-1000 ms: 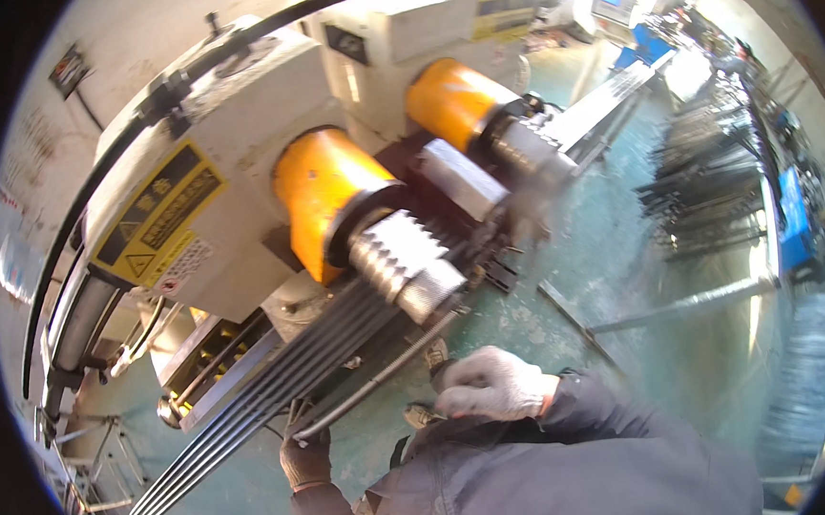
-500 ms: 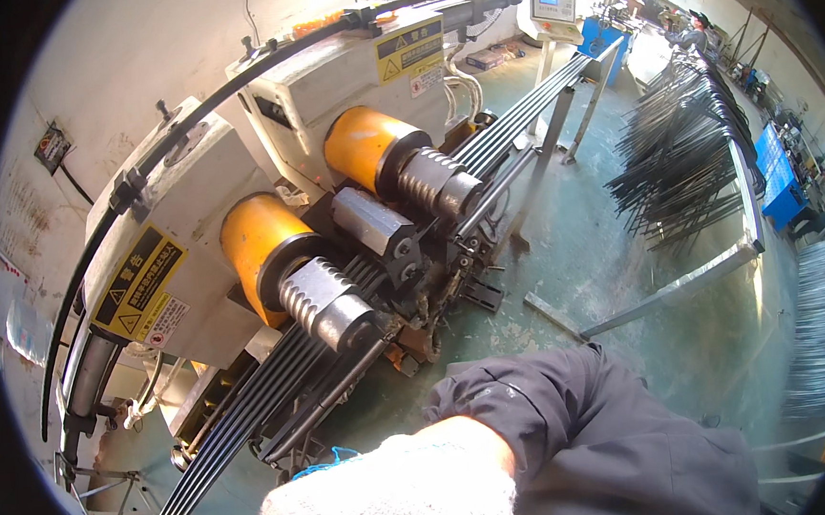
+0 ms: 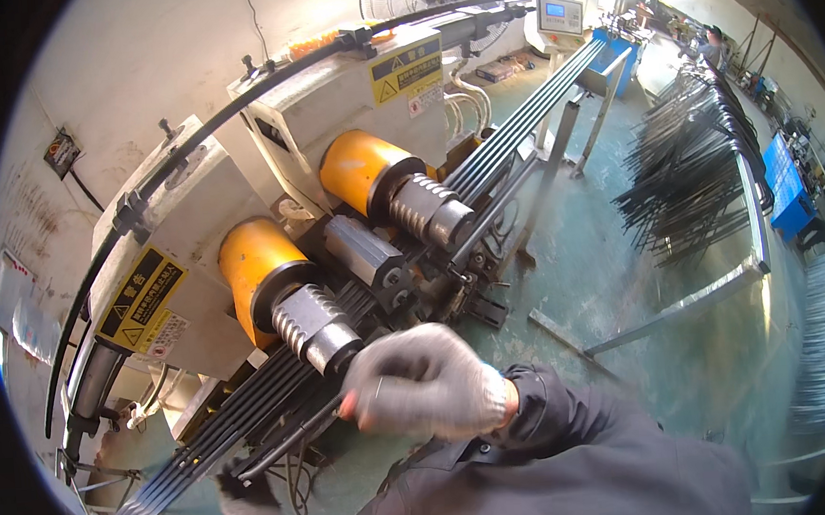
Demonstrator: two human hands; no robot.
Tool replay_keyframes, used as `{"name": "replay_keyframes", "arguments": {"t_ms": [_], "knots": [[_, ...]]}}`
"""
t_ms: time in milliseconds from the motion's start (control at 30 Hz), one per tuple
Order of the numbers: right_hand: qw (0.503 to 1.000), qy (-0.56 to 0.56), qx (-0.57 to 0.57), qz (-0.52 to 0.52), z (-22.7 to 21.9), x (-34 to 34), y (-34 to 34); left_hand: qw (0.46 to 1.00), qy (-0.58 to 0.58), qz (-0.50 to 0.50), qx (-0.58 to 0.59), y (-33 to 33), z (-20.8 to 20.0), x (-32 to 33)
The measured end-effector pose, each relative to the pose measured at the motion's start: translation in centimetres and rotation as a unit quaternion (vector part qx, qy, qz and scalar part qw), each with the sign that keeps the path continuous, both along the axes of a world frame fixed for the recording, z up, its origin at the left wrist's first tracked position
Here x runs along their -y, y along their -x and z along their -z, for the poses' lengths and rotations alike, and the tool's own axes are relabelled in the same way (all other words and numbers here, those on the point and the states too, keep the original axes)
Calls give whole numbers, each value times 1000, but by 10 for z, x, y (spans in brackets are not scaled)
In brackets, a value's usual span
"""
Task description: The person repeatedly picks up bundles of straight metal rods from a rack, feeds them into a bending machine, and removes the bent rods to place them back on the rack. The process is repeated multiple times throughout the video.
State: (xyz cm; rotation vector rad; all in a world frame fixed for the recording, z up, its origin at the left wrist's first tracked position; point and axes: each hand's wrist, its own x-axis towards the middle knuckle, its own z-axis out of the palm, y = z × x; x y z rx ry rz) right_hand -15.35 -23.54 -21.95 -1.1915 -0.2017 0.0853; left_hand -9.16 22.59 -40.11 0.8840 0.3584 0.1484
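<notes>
The gloved right hand [image 3: 426, 383] is held foremost, fingers curled and blurred; whether anything is gripped cannot be told. The gloved left hand [image 3: 250, 508] is placed at the end of a dark bar [image 3: 291, 441]; whether it is closed cannot be made out. Beside the bar, long rods [image 3: 161, 490] are laid side by side, passing behind a ribbed roller [image 3: 317, 329]. Gloves are best kept clear of the roller and the bar steadied from its end. A yellow-and-black warning label [image 3: 141, 298] is fixed behind, printed with triangles and characters; farther off, a blue-lit screen [image 3: 556, 10] is mounted.
</notes>
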Motion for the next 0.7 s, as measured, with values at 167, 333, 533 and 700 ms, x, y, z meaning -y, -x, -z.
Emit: {"name": "replay_keyframes", "arguments": {"t_ms": [167,333,533,700], "knots": [[902,50,-133,408,99,34,-39,979,-125,-51,152,-30,-104,-23],[892,29,-144,427,144,56,-75,944,-183,-141,236,-52,-202,6],[877,83,-120,457,153,50,-142,928,-276,-128,215,-82,-277,65],[918,-128,-87,364,143,57,-147,902,-379,-54,198,-100,-309,127]]}}
